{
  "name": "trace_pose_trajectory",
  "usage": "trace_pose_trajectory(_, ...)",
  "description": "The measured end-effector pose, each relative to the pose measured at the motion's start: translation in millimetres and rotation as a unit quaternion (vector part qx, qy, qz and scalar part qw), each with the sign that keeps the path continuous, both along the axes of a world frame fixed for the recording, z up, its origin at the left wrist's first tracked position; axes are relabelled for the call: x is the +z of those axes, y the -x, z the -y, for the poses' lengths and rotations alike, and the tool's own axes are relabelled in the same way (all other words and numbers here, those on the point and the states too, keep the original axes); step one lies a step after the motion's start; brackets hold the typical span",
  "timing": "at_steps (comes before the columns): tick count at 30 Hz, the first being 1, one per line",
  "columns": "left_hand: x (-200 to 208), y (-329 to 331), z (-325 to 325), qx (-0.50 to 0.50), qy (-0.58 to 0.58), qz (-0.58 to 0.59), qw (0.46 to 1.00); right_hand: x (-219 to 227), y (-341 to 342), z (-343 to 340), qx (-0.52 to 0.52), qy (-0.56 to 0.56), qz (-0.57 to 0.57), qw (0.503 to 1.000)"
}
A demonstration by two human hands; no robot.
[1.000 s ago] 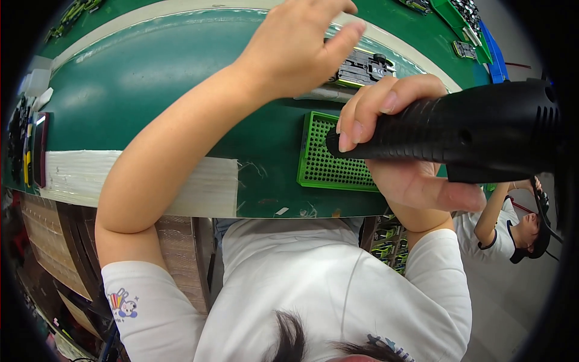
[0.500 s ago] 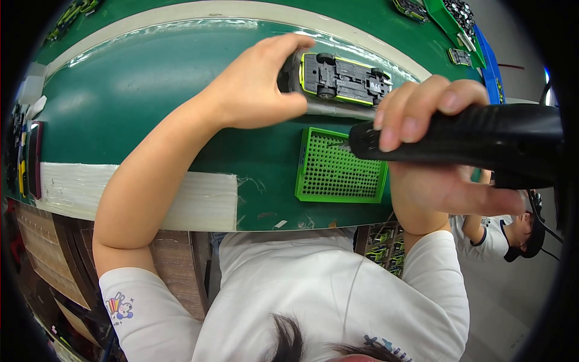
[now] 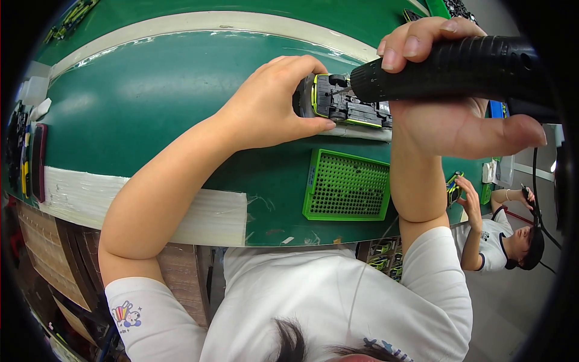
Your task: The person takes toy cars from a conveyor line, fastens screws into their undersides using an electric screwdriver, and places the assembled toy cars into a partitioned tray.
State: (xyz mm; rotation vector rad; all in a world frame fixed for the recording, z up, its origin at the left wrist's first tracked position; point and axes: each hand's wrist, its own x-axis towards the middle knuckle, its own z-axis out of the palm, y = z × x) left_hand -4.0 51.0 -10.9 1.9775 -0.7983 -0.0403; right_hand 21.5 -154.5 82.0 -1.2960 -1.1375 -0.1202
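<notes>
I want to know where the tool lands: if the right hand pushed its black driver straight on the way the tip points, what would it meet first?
Probably the toy car, held upside down by the left hand; the driver in the right hand seems already at it.

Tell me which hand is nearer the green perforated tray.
Left. The left hand grips the toy car just above the green perforated tray; the right hand, holding the black power tool, sits higher and rightward.

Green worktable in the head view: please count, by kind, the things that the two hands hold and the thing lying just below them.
Toy car chassis, black with yellow-green trim, in the left hand: 1
Black power screwdriver, in the right hand: 1
Green perforated tray: 1
Total: 3
</notes>
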Motion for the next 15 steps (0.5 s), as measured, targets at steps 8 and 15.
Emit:
trace_pose_trajectory(8,0,-1,0,-0.003,0.006,0.004,1.0,-10,3,-16,0.019,-0.037,-0.067,0.997)
trace_pose_trajectory(15,0,-1,4,-0.007,0.028,-0.014,0.999,-6,14,-27,-0.044,-0.043,-0.114,0.992)
